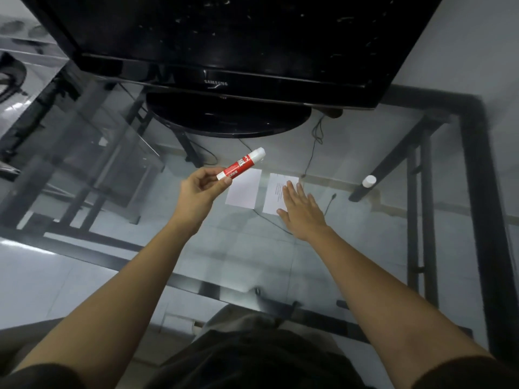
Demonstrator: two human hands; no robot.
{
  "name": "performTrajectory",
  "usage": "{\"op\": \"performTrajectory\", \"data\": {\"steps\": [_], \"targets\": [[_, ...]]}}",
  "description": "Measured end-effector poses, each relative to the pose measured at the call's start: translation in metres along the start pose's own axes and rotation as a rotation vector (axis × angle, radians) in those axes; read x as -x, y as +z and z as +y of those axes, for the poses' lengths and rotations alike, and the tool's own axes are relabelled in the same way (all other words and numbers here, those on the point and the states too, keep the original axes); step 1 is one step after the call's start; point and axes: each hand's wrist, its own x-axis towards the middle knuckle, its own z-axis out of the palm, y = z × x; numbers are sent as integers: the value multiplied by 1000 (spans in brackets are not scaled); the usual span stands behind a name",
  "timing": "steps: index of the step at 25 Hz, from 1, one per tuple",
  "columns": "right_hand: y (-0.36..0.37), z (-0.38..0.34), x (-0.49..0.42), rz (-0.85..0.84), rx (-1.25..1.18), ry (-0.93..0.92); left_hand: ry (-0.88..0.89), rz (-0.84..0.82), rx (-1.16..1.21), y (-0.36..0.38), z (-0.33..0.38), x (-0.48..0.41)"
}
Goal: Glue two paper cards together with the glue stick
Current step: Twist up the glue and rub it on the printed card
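Note:
Two white paper cards lie side by side on the glass table. The left card [243, 189] is blank; the right card [276, 189] carries faint printed lines. My left hand [200, 189] holds a red-and-white glue stick [241, 167] by its lower end, raised above the table, its uncapped white tip pointing up and to the right. My right hand [302, 211] lies flat with fingers spread over the near part of the right card. A small white cap [369, 181] stands on the glass off to the right.
A black Samsung monitor [224, 51] on a round base [227, 116] stands at the back of the glass table [365, 248], close behind the cards. The table's black metal frame [477, 192] runs along the right edge. Cables show beneath the glass.

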Motion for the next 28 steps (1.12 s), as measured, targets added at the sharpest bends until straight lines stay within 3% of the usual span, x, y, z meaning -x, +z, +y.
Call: {"op": "performTrajectory", "data": {"steps": [10,16,20,24,28], "targets": [[30,52,73,3,-43,48,-151,-224,123,61,-42,-7],[31,62,75,65,-76,83,-374,-260,637,100,-45,-14],[28,72,67,78,-132,81,-516,-265,802,118,-34,-25],[30,77,65,88,-172,77,-644,-284,759,123,-37,-22],[33,80,64,122,-202,70,-458,-345,461,119,-46,-7]]}}
